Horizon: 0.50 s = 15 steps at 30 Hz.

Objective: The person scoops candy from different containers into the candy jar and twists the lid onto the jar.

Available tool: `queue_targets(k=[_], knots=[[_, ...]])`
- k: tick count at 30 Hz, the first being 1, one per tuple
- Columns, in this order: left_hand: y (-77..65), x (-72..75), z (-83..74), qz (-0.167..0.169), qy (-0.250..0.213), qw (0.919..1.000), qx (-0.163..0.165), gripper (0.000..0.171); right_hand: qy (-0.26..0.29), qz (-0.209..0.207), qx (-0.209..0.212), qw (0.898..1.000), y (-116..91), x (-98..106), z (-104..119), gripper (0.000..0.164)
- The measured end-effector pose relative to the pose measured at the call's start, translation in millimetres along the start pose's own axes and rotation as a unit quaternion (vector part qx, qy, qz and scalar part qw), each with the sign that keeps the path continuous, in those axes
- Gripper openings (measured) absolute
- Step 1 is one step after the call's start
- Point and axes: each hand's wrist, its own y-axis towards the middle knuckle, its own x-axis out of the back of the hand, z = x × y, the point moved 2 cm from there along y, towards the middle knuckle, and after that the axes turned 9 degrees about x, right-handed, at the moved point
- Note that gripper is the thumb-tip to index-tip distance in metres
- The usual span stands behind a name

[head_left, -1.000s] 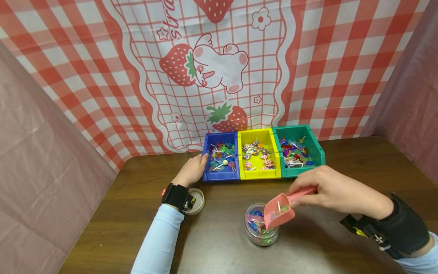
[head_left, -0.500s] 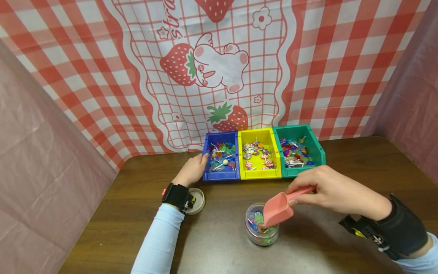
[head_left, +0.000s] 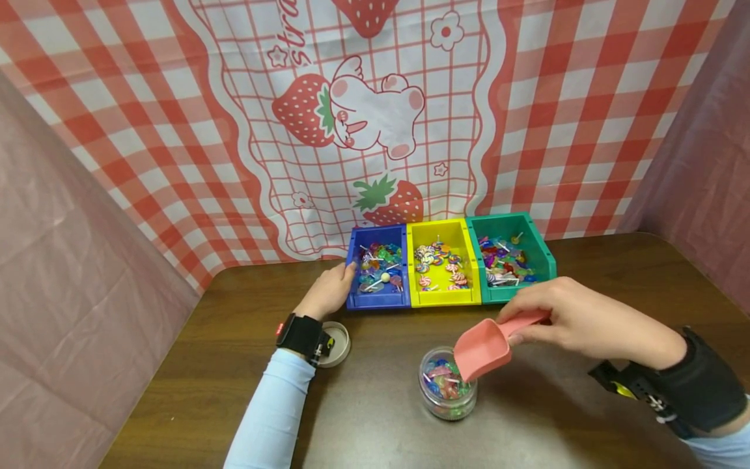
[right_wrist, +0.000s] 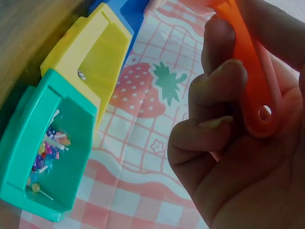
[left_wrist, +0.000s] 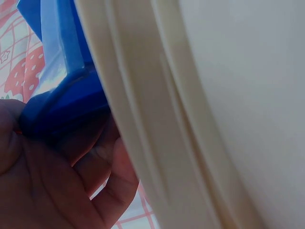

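My right hand [head_left: 577, 324] grips the handle of a pink scoop [head_left: 484, 349], fingers wrapped round it in the right wrist view. The scoop's bowl shows bare inside and tilts over the right rim of a clear round jar [head_left: 448, 409]. Colourful translucent miniature candies [head_left: 445, 379] fill much of the jar. My left hand [head_left: 327, 291] holds the left side of the blue bin [head_left: 382, 301]; in the left wrist view its fingers curl under the bin's edge. A whitish round lid [head_left: 336, 345] lies by the left wrist and blocks much of that wrist's view.
Joined to the blue bin are a yellow bin [head_left: 446, 298] with swirl lollipops and a green bin [head_left: 541, 262] with mixed candies. A strawberry-print checked cloth [head_left: 375, 117] hangs behind them. The wooden table [head_left: 193, 391] extends around the jar.
The scoop held small candies a second ago, then tipped down over the jar. Now it is bare and slightly higher and further right. My left hand has stayed on the blue bin.
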Motion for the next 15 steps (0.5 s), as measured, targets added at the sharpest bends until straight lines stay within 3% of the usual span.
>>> queue_targets(k=[3, 6, 11, 15], knots=[[0.1, 0.0, -0.3, 0.000, 0.000, 1.0000, -0.002, 0.048, -0.026, -0.027, -0.019, 0.999, -5.1, 7.9, -5.1, 0.027], [0.8, -0.2, -0.2, 0.000, 0.004, 1.0000, -0.004, 0.047, -0.097, -0.076, -0.056, 0.991, -10.6, 17.4, -12.2, 0.032], [0.9, 0.1, 0.1, 0.003, 0.007, 1.0000, -0.005, 0.049, -0.236, -0.141, -0.136, 0.952, -19.1, 28.6, -28.5, 0.035], [0.2, 0.1, 0.2, 0.007, 0.001, 1.0000, 0.000, 0.052, -0.325, -0.155, -0.140, 0.922, -27.6, 29.0, -47.3, 0.041]])
